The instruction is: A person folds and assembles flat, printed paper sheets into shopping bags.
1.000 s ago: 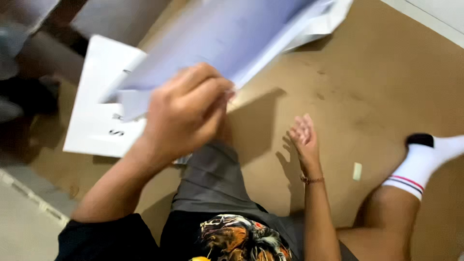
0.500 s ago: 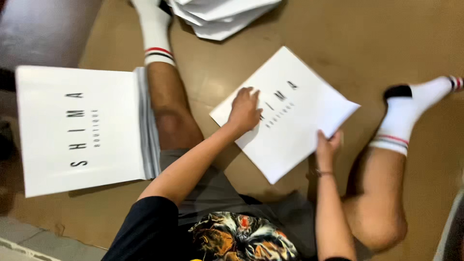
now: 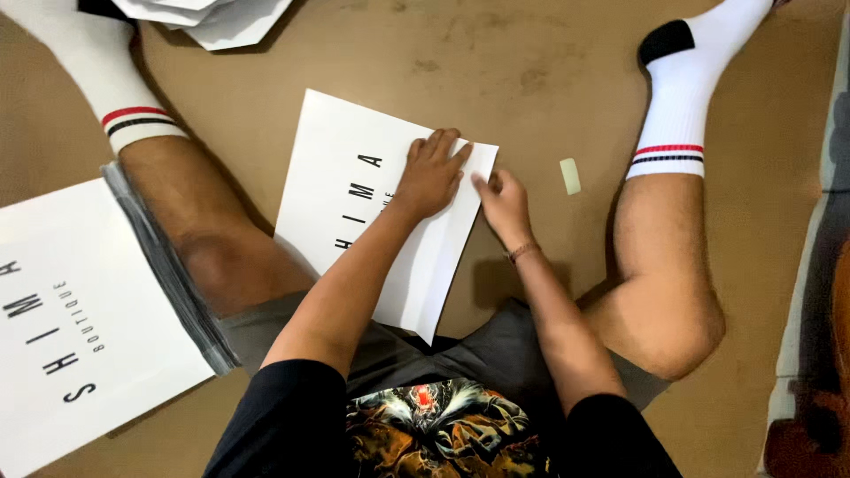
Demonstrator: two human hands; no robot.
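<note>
A white flat bag (image 3: pixel 341 177) with black lettering lies on the brown floor between my spread legs. My left hand (image 3: pixel 431 173) presses flat on its upper right part, fingers spread toward the corner. Beside it, my right hand (image 3: pixel 501 202) touches the bag's right edge with its fingertips and holds nothing. On my left, a thick stack of the same white bags (image 3: pixel 80 310) rests beside my left thigh.
A loose heap of white bags (image 3: pixel 208 18) lies at the top left by my left foot. A small pale strip (image 3: pixel 571 175) lies on the floor near my right calf. A dark patterned mat or cushion (image 3: pixel 823 292) borders the right edge.
A second ago my left hand held a bag up in the air. It has since laid the bag on the floor, and both hands have shifted to its right corner.
</note>
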